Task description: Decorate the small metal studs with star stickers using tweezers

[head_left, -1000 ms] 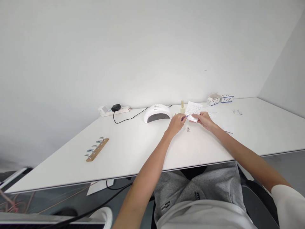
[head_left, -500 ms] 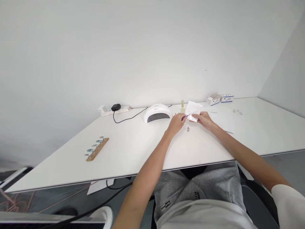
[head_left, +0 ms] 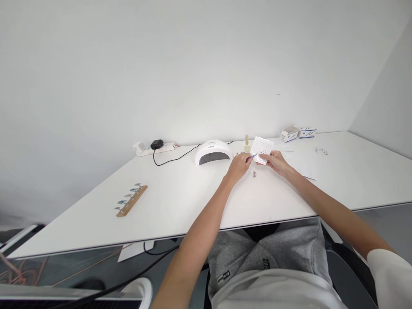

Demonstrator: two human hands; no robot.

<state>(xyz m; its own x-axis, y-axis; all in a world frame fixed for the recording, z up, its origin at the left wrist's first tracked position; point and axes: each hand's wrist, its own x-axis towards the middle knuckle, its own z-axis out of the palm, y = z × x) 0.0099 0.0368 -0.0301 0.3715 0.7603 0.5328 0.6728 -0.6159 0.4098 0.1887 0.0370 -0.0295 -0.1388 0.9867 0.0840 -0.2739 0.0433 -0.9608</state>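
My right hand [head_left: 276, 162] pinches the lower right edge of a white nail-sticker sheet [head_left: 264, 143], which is raised and tilted above the table. Rows of small dark and bluish motifs run across it. My left hand [head_left: 240, 165] is closed around slim bluish-purple tweezers [head_left: 253, 156], their tip at the sheet's lower left part. Whether the tip grips a sticker is too small to tell. Just below the hands, a small shiny nail-like piece [head_left: 254, 174] lies on the table. Behind the sheet stands a pale yellow nail polish bottle [head_left: 246, 145].
A white nail lamp [head_left: 213, 150] stands left of my hands, its cable leading to a power strip [head_left: 164, 148]. Nail tips on a wooden stand [head_left: 131, 201] are at the left. Small boxes [head_left: 289, 134] stand at the back, and a clear sheet [head_left: 321, 151] lies at the right.
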